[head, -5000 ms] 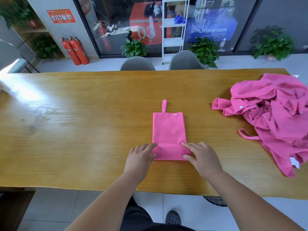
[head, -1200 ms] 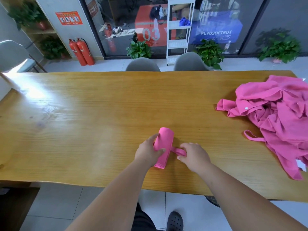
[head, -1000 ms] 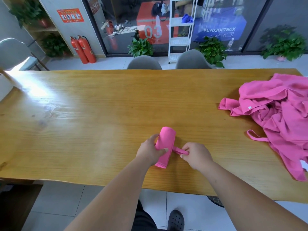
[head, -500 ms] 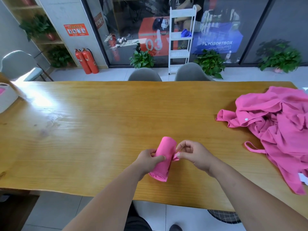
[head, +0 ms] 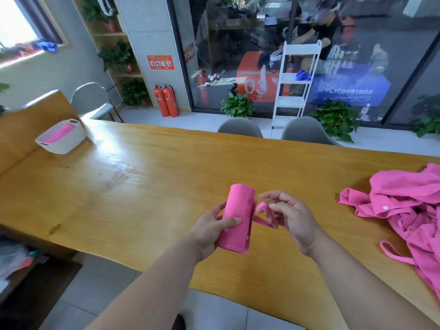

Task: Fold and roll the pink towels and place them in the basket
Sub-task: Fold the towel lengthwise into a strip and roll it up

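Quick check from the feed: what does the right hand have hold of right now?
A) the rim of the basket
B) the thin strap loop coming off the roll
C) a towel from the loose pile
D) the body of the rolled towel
B: the right hand pinches the strap loop that comes off the rolled towel, while the left hand grips the roll's body; the basket and the loose pile lie apart from both hands.

rolled pink towel (head: 238,217) held tilted, basket (head: 63,146) far left

The blue panel (head: 350,83) reads "PLYOSOFTBOX"; the orange panel (head: 250,67) reads "03".
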`<act>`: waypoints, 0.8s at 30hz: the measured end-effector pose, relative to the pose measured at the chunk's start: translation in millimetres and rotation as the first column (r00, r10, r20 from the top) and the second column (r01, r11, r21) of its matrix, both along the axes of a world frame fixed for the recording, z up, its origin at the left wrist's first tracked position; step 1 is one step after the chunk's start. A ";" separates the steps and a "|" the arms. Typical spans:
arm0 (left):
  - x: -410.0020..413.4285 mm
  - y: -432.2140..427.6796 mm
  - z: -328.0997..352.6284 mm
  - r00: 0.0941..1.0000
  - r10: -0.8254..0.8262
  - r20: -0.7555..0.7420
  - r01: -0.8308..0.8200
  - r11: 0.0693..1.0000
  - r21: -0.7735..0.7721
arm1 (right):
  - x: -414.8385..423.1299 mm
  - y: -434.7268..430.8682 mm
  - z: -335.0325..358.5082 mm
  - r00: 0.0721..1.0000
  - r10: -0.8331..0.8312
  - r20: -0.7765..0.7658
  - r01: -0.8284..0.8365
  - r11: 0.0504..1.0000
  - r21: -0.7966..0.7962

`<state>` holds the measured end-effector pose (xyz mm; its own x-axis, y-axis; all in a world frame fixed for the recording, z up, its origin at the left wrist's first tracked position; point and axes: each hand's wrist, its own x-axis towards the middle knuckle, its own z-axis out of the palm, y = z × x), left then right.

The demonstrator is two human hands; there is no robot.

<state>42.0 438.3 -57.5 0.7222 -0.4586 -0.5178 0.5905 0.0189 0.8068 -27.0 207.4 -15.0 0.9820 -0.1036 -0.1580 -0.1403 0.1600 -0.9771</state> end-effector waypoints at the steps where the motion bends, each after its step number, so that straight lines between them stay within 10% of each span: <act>1: -0.2 6.8 1.1 1.000 0.008 0.015 -0.008 1.000 -0.005 | 1.6 4.3 0.5 1.000 0.005 -0.011 -0.004 1.000 0.021; 15: 2.9 106.5 38.1 0.817 -0.188 0.545 0.015 0.952 0.306 | 49.9 97.6 -1.9 0.984 0.102 -0.148 -0.017 0.872 0.489; 24: 23.9 189.0 27.3 0.565 -0.513 0.647 -0.080 0.746 0.661 | 77.4 192.8 42.3 0.970 0.232 -0.071 -0.235 0.970 -0.054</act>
